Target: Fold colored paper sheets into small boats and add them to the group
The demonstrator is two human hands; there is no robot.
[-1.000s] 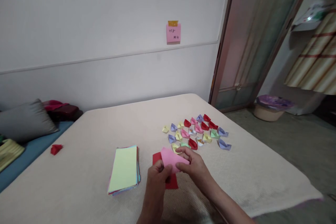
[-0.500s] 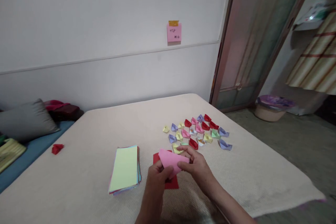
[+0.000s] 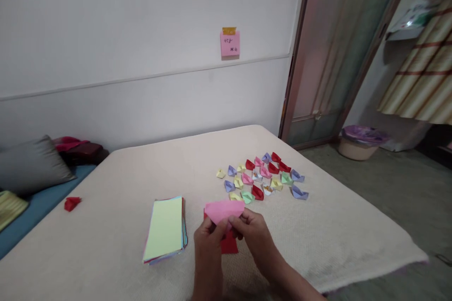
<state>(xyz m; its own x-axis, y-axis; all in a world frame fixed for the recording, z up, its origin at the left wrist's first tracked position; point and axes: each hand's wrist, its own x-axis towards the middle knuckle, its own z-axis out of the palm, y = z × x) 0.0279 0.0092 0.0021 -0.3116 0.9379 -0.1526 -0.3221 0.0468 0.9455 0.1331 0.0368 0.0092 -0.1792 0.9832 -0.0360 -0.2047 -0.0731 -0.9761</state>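
A folded sheet of pink paper [image 3: 223, 209], its long straight edge facing away from me, is held up between my two hands. My left hand [image 3: 209, 240] pinches its left part with thumb and fingers. On the other side my right hand [image 3: 254, 231] grips it, the thumbs close together at the middle. Beneath lies red paper [image 3: 230, 245], partly covered by the pink piece and my hands. Just beyond my hands sit several small folded paper boats in many colours, among them a green boat [image 3: 247, 196] and a red boat [image 3: 257, 193].
A stack of coloured paper [image 3: 164, 229] with pale green on top lies left of my hands. Farther left is a crumpled-looking red folded paper [image 3: 72, 203]. A grey pillow [image 3: 33, 164] rests beyond the bed's left side; a lined bin [image 3: 360, 143] stands on the floor at right.
The pink paper has turned so its long edge lies level. My right hand has come down and closer to the left, uncovering the green boat. The view has shifted slightly.
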